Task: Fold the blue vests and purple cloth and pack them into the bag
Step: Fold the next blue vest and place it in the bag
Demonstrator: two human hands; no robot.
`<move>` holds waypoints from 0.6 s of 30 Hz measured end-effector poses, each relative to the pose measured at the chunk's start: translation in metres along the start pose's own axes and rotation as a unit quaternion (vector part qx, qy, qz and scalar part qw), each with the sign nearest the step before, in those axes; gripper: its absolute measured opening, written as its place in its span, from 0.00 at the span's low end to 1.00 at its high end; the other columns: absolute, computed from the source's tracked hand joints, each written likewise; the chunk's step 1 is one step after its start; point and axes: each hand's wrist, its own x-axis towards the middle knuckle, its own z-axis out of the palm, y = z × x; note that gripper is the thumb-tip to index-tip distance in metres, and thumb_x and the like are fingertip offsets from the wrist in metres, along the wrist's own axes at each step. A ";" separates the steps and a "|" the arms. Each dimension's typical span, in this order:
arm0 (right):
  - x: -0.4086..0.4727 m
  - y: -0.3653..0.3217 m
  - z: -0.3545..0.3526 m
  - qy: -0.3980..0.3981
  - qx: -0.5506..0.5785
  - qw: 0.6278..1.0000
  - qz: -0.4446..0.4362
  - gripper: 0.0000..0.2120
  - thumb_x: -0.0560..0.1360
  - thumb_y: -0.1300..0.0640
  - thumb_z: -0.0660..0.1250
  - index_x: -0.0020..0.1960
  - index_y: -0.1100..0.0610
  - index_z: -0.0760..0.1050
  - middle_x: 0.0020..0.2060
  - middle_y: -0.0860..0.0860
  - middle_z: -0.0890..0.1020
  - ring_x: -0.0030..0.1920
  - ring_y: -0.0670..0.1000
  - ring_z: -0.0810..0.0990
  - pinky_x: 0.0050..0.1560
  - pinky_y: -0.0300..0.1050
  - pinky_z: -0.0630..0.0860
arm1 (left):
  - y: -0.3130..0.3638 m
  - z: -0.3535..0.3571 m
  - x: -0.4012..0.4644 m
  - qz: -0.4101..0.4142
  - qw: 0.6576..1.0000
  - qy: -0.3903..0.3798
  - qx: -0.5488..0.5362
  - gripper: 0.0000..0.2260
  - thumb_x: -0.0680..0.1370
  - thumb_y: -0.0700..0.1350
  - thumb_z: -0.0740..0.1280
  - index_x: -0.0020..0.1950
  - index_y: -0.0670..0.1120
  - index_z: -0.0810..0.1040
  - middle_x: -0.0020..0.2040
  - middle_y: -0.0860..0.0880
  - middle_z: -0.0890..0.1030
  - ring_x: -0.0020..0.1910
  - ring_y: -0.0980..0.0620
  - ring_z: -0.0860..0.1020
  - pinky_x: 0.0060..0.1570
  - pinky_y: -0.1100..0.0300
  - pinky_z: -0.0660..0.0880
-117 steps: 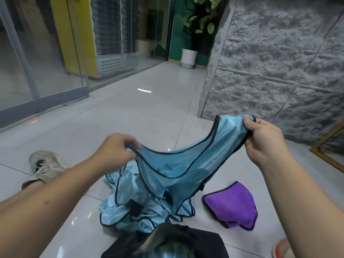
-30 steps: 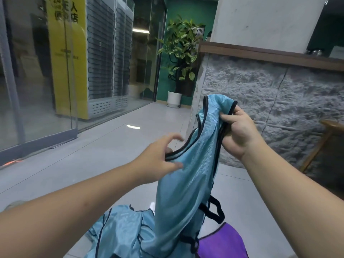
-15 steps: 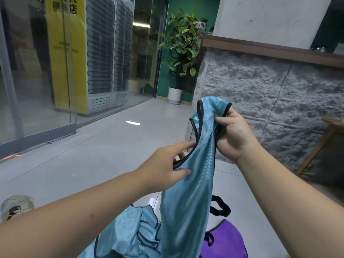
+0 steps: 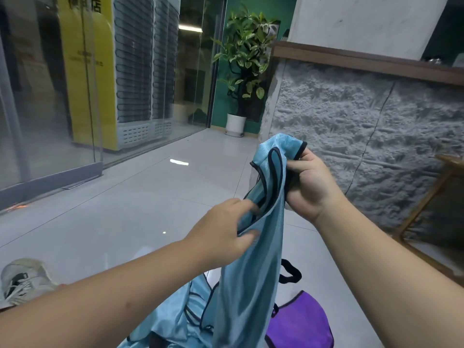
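Note:
A light blue vest with dark trim hangs lengthwise in front of me. My right hand grips its bunched top edge. My left hand pinches the trimmed edge lower down between thumb and fingers. More blue vests lie crumpled on the floor below. The purple cloth lies on the tiles at the lower right, partly hidden behind the hanging vest. The bag is not in view.
A grey tiled floor stretches ahead. A rough stone wall stands on the right with a wooden frame leaning by it. A shoe sits at the lower left. Glass doors and a potted plant are farther back.
Since 3.9 s ago the vest was lifted off the pile and its shoulders gathered into my right hand. In the last half second my left hand took a pinch on the trimmed edge.

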 end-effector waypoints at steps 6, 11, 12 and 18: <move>-0.001 0.003 -0.004 0.000 0.000 1.000 0.007 0.17 0.81 0.73 0.60 0.56 0.59 0.83 0.52 0.62 0.86 0.53 0.62 0.84 0.63 0.64 0.80 | -0.004 -0.002 -0.002 -0.035 0.994 0.100 0.013 0.13 0.77 0.54 0.74 0.58 0.54 0.78 0.44 0.64 0.74 0.43 0.63 0.73 0.43 0.70 0.65; -0.004 0.007 0.000 -0.011 0.002 1.000 0.009 0.16 0.80 0.74 0.59 0.56 0.60 0.82 0.48 0.60 0.86 0.46 0.58 0.86 0.56 0.56 0.84 | 0.001 0.000 -0.007 0.018 0.997 0.073 0.035 0.14 0.76 0.56 0.71 0.60 0.59 0.75 0.48 0.60 0.72 0.40 0.55 0.72 0.43 0.58 0.72; -0.005 0.006 0.001 -0.014 0.001 1.000 0.009 0.17 0.80 0.74 0.59 0.55 0.60 0.82 0.47 0.59 0.86 0.45 0.57 0.86 0.54 0.55 0.84 | 0.004 0.002 -0.009 0.032 0.997 0.063 0.039 0.15 0.77 0.54 0.71 0.61 0.60 0.71 0.49 0.59 0.72 0.39 0.53 0.72 0.43 0.56 0.73; -0.008 0.005 0.004 -0.015 0.006 1.000 0.015 0.17 0.81 0.75 0.58 0.55 0.60 0.81 0.46 0.59 0.87 0.43 0.57 0.86 0.44 0.51 0.85 | 0.007 0.005 -0.011 0.043 0.995 0.055 0.067 0.29 0.81 0.51 0.68 0.71 0.71 0.53 0.52 0.56 0.73 0.41 0.47 0.74 0.45 0.52 0.76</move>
